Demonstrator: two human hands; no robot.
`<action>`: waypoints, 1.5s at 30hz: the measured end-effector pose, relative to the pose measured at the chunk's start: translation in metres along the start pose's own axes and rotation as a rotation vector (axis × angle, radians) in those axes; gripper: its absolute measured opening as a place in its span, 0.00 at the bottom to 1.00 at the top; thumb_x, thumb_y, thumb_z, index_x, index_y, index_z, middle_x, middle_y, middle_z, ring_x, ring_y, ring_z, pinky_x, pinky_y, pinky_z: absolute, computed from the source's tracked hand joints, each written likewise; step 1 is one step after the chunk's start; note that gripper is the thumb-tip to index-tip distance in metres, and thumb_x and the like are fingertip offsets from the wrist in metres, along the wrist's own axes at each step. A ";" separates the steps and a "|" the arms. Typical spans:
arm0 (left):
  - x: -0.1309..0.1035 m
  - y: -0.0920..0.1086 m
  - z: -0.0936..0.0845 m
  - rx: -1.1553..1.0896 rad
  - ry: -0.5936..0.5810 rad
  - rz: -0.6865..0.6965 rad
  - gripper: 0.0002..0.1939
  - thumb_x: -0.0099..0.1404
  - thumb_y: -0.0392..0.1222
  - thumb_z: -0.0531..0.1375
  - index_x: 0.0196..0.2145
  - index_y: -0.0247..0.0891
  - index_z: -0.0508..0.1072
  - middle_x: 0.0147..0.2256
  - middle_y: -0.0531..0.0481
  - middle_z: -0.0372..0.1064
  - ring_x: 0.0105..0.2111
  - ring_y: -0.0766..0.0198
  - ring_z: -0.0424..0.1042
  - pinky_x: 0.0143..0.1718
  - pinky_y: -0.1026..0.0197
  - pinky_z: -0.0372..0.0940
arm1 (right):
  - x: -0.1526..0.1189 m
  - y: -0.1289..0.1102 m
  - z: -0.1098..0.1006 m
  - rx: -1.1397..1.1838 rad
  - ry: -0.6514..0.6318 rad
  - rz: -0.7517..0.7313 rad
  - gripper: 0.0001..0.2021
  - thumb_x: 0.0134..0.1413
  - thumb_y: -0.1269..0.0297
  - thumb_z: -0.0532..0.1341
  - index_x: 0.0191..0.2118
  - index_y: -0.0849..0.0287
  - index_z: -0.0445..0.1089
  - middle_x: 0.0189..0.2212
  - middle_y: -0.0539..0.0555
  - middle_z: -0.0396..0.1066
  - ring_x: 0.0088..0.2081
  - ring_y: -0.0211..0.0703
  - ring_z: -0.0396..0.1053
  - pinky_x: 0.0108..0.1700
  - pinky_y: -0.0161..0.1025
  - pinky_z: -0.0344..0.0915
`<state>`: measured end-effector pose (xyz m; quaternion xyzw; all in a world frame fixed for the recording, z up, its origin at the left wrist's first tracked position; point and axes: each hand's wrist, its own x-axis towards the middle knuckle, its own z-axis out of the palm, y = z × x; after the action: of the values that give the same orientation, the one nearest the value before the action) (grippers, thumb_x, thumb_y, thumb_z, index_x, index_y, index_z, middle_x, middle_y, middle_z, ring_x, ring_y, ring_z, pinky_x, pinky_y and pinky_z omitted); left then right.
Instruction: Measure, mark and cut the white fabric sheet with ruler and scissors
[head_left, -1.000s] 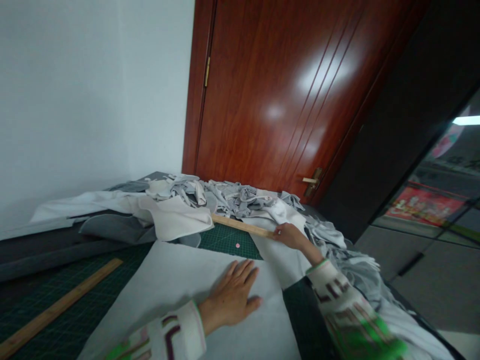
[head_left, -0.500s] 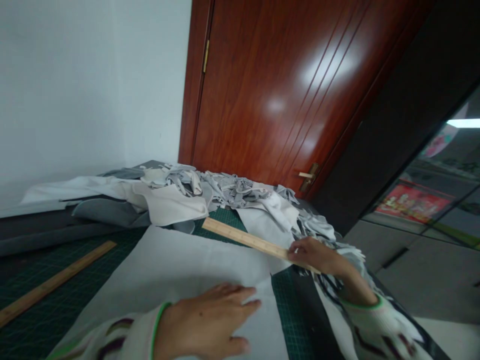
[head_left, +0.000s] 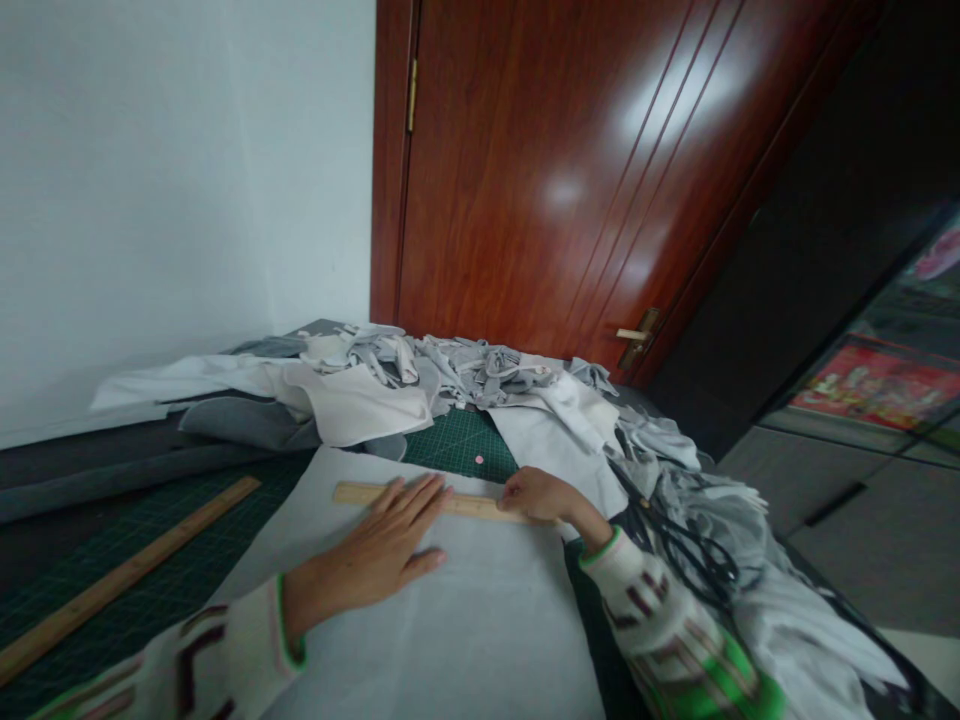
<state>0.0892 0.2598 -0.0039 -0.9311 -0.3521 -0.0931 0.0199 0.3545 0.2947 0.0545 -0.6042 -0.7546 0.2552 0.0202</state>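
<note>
A wooden ruler [head_left: 480,505] lies across the far end of a white fabric sheet [head_left: 465,630] spread on a green cutting mat [head_left: 457,440]. My left hand [head_left: 382,550] lies flat with fingers spread, its fingertips pressing on the ruler's left half. My right hand [head_left: 536,495] grips the ruler's right end, fingers curled over it. Both sleeves are white with dark and green patterns.
A heap of grey and white fabric scraps [head_left: 450,380] covers the table's far side and spills down the right edge. A second, longer wooden ruler [head_left: 127,575] lies on the mat at left. A red-brown door [head_left: 562,170] stands behind, beside a white wall.
My right hand carried the ruler from the scrap pile down onto the white sheet. My left hand moved forward and set its fingers on the ruler.
</note>
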 end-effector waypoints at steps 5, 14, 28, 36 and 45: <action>0.001 -0.006 0.010 -0.008 0.020 -0.001 0.31 0.76 0.53 0.49 0.70 0.35 0.51 0.70 0.39 0.49 0.70 0.50 0.50 0.68 0.39 0.49 | -0.014 0.000 0.015 0.039 0.097 0.001 0.11 0.51 0.63 0.69 0.40 0.61 0.74 0.23 0.45 0.65 0.27 0.38 0.63 0.30 0.35 0.54; -0.008 -0.004 0.026 0.067 0.238 0.066 0.37 0.77 0.50 0.50 0.73 0.40 0.33 0.69 0.40 0.53 0.68 0.51 0.56 0.66 0.42 0.53 | -0.031 0.017 0.038 0.042 0.240 -0.005 0.08 0.54 0.64 0.63 0.41 0.58 0.71 0.22 0.47 0.68 0.26 0.40 0.66 0.30 0.35 0.52; -0.012 0.013 0.028 0.138 0.229 -0.067 0.29 0.75 0.49 0.51 0.68 0.32 0.56 0.68 0.37 0.55 0.67 0.47 0.57 0.64 0.42 0.55 | -0.023 0.017 0.043 -0.005 0.249 -0.056 0.08 0.59 0.61 0.60 0.41 0.57 0.70 0.25 0.50 0.71 0.27 0.44 0.68 0.33 0.38 0.55; -0.009 0.026 0.019 0.069 0.083 -0.234 0.33 0.75 0.48 0.52 0.69 0.25 0.52 0.69 0.31 0.49 0.68 0.40 0.53 0.62 0.28 0.56 | -0.015 0.013 0.050 -0.019 0.246 -0.077 0.11 0.60 0.57 0.58 0.43 0.57 0.70 0.24 0.50 0.71 0.26 0.46 0.67 0.32 0.40 0.55; -0.010 0.023 0.017 -0.010 0.097 -0.330 0.34 0.73 0.51 0.56 0.67 0.24 0.57 0.68 0.25 0.52 0.68 0.36 0.51 0.64 0.34 0.57 | -0.005 -0.002 0.048 -0.115 0.227 -0.079 0.12 0.63 0.59 0.57 0.46 0.59 0.70 0.30 0.55 0.76 0.34 0.51 0.75 0.37 0.42 0.62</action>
<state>0.0996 0.2379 -0.0214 -0.8551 -0.4984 -0.1415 0.0168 0.3378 0.2729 0.0152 -0.5990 -0.7842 0.1404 0.0807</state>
